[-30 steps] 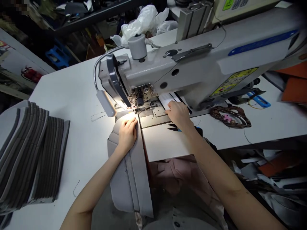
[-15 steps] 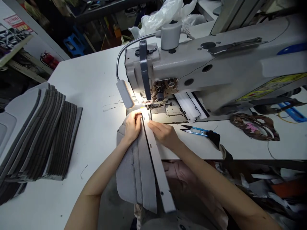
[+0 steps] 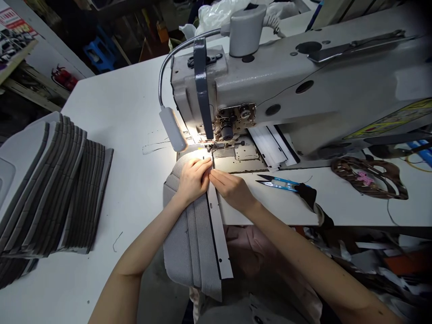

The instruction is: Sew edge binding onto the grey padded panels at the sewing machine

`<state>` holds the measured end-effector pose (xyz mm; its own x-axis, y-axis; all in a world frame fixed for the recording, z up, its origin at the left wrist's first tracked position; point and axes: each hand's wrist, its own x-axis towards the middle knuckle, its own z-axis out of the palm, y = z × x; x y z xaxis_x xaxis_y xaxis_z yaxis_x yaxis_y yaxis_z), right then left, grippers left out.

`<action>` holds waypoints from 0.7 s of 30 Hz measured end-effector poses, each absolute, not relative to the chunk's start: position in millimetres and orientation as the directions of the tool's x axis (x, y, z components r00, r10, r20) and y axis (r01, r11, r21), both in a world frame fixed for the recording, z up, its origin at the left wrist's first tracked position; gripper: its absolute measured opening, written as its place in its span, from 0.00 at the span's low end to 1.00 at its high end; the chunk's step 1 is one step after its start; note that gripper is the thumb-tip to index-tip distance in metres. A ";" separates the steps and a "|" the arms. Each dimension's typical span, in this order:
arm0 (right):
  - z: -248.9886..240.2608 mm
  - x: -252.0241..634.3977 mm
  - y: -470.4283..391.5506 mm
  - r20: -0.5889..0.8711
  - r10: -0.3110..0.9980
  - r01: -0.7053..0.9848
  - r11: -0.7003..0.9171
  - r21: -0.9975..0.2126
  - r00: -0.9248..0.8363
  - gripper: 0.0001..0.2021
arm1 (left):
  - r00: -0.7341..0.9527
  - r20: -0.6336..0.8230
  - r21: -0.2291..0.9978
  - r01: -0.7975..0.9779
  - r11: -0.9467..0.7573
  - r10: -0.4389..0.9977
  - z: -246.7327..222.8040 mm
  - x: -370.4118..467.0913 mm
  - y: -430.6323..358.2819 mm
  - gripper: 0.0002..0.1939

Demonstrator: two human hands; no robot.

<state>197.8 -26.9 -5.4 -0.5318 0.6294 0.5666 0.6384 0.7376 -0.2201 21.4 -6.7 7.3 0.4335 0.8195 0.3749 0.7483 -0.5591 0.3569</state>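
A grey padded fabric piece (image 3: 191,245) lies under the sewing machine (image 3: 232,90) and hangs over the table's front edge. Along its right edge runs a long white strip (image 3: 218,238) with a dark border and small holes. My left hand (image 3: 194,182) rests on the fabric, its fingers closed on the strip close to the needle area. From the right, my right hand (image 3: 232,189) pinches the strip's edge, fingertips touching those of the left. The fingertips partly hide the strip there. A small lamp (image 3: 173,129) lights this spot.
Stacked grey fabric pieces (image 3: 57,184) stand at the left on the white table (image 3: 131,108). To the right lie blue-handled thread snips (image 3: 278,183) and a brown patterned hair band (image 3: 369,177). More white strips (image 3: 270,146) lie under the machine arm.
My left hand has shifted right, from the fabric onto the strip. The strip's lower end has swung left against the fabric edge and sits higher. The camera view has shifted slightly.
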 end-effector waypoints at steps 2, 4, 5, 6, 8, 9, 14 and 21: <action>-2.1 195.7 -26.6 0.508 0.678 0.650 0.711 -0.269 -0.532 0.18 | 0.450 0.361 0.332 0.756 -0.564 0.817 7.3 22.0 -6.2 0.16; 3.6 193.0 -30.4 0.438 0.742 0.688 0.655 -0.314 -0.507 0.18 | 0.467 0.346 0.309 0.762 -0.568 0.814 7.2 22.4 -5.6 0.16; 7.2 191.8 -35.1 0.402 0.781 0.715 0.612 -0.339 -0.478 0.18 | 0.473 0.335 0.301 0.766 -0.568 0.815 7.2 22.6 -5.4 0.16; 11.0 190.9 -42.3 0.365 0.821 0.742 0.560 -0.369 -0.439 0.16 | 0.476 0.324 0.297 0.770 -0.565 0.818 7.3 22.6 -5.1 0.16; 18.1 190.5 -64.6 0.274 0.891 0.774 0.451 -0.444 -0.362 0.09 | 0.483 0.300 0.293 0.774 -0.561 0.823 7.9 22.7 -4.6 0.17; 20.8 191.2 -79.2 0.216 0.915 0.777 0.404 -0.483 -0.341 0.06 | 0.489 0.289 0.292 0.774 -0.563 0.823 8.4 22.8 -4.4 0.17; 18.8 199.3 -152.7 -0.021 0.907 0.714 0.318 -0.624 -0.421 0.09 | 0.508 0.275 0.281 0.769 -0.574 0.816 10.0 24.2 -1.4 0.14; 0.9 195.7 -168.4 -0.186 0.930 0.456 -0.023 -0.890 -0.317 0.14 | 0.525 0.288 0.268 0.759 -0.594 0.801 7.1 24.5 11.9 0.11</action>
